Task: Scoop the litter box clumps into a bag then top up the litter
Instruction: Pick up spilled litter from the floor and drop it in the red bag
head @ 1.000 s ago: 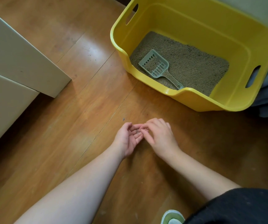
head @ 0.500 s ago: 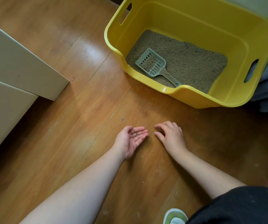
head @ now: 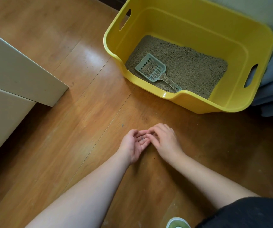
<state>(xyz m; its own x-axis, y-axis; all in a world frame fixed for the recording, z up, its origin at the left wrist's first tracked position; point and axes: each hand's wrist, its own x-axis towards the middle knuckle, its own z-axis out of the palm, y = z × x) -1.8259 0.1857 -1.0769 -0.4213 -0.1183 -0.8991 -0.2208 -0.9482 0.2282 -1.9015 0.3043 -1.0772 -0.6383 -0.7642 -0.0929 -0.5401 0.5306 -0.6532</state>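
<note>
Head view: left hand is lying palm-up and cupped, a few loose litter grains sitting in it; right hand is dropping pinched fingertips into that palm, prob. adding strays off the wood floor. Grains look tiny, light, rolly, so cupping beats pinching. Slotted grey-green plastic scoop is lying w/ some litter in it inside the yellow plastic tub w/ cut-out handles, on a shallow bed of tan litter. Scoop looks stiff & light; take it by the thin handle near the front rim.
</note>
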